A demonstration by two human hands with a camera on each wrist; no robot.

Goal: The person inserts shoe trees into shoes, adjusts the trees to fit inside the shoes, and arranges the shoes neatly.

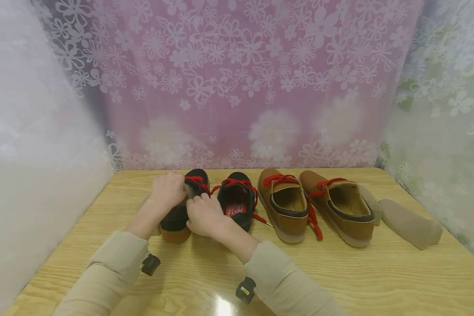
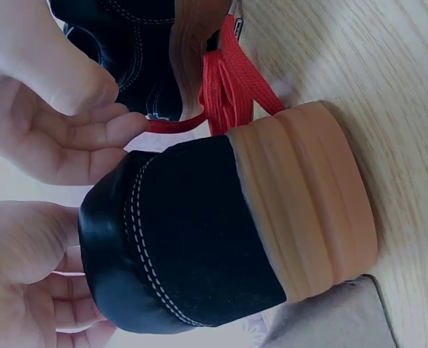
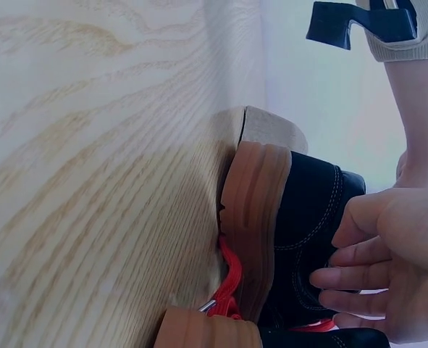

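The left black shoe [image 1: 175,217] stands on the table with its heel toward me and red laces at its front. My left hand [image 1: 167,188] grips the left side of its collar. At the right side, my right hand [image 1: 206,214] holds the collar; in the right wrist view, its bent fingers [image 3: 351,279] lie along the shoe's dark side. A blurred greyish patch [image 1: 190,189] shows in the opening, its kind unclear. The heel and tan sole [image 2: 308,203] face the left wrist camera. My hands hide much of the collar.
A second black shoe [image 1: 242,219] with red laces and a red inner label stands to the right. Beyond it are two brown shoes [image 1: 292,230]. Flat grey-beige insole-like pieces [image 1: 411,224] lie at the far right, another [image 2: 329,319] beside the left black shoe.
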